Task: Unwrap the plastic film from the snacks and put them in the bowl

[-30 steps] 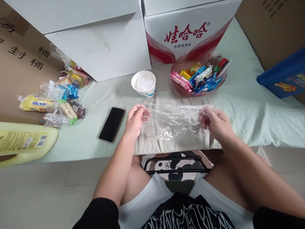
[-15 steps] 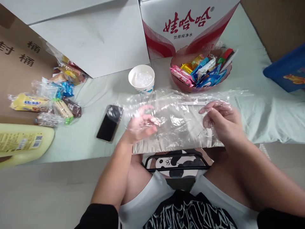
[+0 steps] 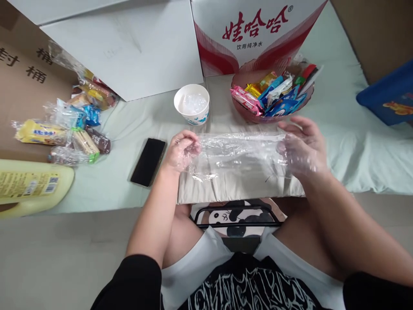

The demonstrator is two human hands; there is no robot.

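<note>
A clear plastic bag [image 3: 238, 155] is stretched between my hands over the front edge of a pale green sheet [image 3: 129, 189]. My left hand [image 3: 181, 150] is closed in a fist on the bag's left end. My right hand [image 3: 301, 148] sits under or inside the film at the right end, fingers spread and covered by it. Behind the bag stand a white paper cup [image 3: 192, 104] with clear plastic inside and a pink bowl [image 3: 245, 115] heaped with wrapped snacks.
A black phone [image 3: 148, 161] lies left of my left hand. Bagged snacks [image 3: 71, 129] sit at the far left, with a yellow bottle [image 3: 32, 187] nearer. White and red cartons [image 3: 251, 34] stand behind, a blue box [image 3: 387, 97] at right.
The bag was spread wide and loose half a second ago; now it is pulled into a narrower band. My left hand has closed on its end, and my right hand has moved up under the film.
</note>
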